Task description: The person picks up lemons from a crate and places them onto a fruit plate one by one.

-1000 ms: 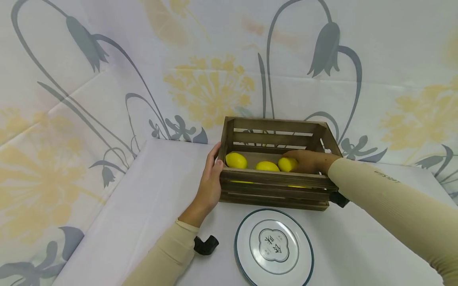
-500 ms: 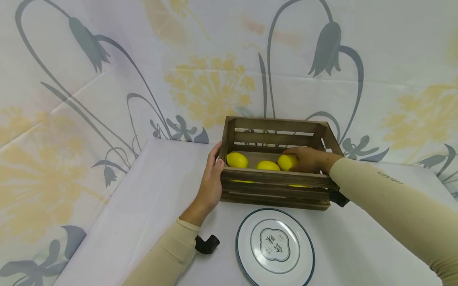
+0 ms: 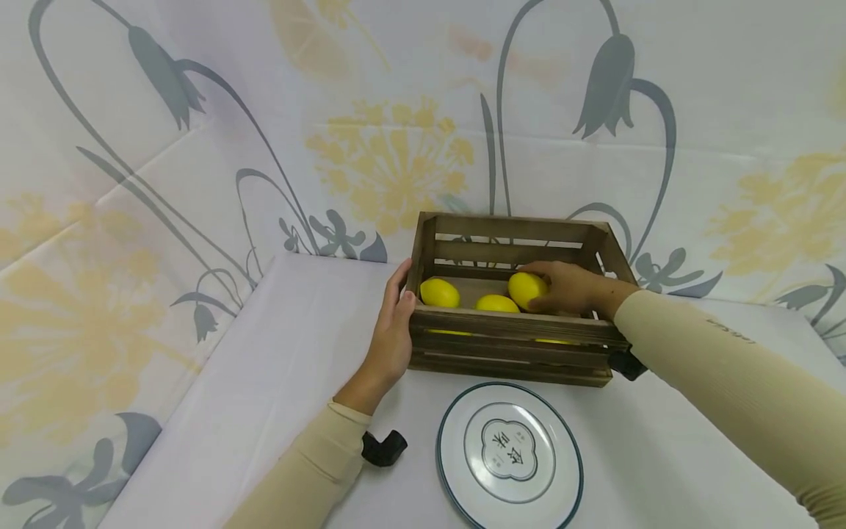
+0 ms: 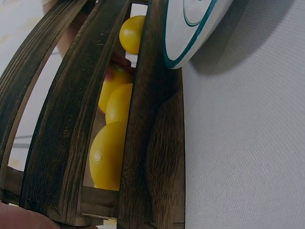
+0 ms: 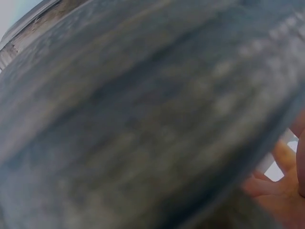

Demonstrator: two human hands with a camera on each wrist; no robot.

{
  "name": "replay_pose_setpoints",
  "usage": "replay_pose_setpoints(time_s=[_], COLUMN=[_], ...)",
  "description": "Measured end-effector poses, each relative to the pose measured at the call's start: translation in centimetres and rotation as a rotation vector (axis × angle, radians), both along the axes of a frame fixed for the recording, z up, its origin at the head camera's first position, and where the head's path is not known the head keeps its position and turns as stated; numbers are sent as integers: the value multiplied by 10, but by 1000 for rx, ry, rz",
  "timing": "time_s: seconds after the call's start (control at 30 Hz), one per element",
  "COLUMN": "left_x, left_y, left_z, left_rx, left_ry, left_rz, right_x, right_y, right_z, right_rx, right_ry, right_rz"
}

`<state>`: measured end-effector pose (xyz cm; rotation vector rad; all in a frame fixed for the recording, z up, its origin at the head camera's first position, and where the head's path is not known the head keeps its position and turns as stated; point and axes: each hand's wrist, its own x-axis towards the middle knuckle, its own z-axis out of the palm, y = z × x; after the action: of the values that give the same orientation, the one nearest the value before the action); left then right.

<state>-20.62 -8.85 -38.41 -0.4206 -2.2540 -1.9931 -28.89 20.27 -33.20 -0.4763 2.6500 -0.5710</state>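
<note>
A dark brown slatted wooden crate [image 3: 518,324] stands at the back of the white table with several yellow lemons inside. My left hand [image 3: 390,342] grips the crate's left end, fingers along the outside and thumb at the front corner. My right hand [image 3: 568,286] reaches over the front into the crate and holds a lemon [image 3: 526,290] between thumb and fingers. Two other lemons show from above, one at the left end [image 3: 440,292] and one in the middle [image 3: 497,303]. Through the slats in the left wrist view, several lemons [image 4: 108,155] show. A blurred slat [image 5: 143,114] fills most of the right wrist view.
A white plate [image 3: 510,452] with a blue-green rim and dark characters in its centre lies in front of the crate. A flower-printed cloth [image 3: 396,110] hangs behind and to the left. A black wrist mount [image 3: 385,448] sits under the left forearm.
My right hand has lifted the lemon slightly and moved it a little back and left inside the crate. My left hand keeps its grip on the crate's left end.
</note>
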Motion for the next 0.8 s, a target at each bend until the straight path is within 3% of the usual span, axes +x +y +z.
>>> replay_pose_setpoints(time_s=[0.37, 0.53, 0.8], left_x=[0, -1, 0], left_y=[1, 1, 2], left_z=[0, -1, -2], left_rx=[-3, 2, -28], left_ry=[11, 50, 83], left_rz=[-2, -8, -4], right_x=[-1, -2, 0], right_y=[1, 2, 0], right_z=[2, 3, 2], right_rx=[-65, -76, -104], right_ry=[27, 71, 68], right_rz=[3, 10, 9])
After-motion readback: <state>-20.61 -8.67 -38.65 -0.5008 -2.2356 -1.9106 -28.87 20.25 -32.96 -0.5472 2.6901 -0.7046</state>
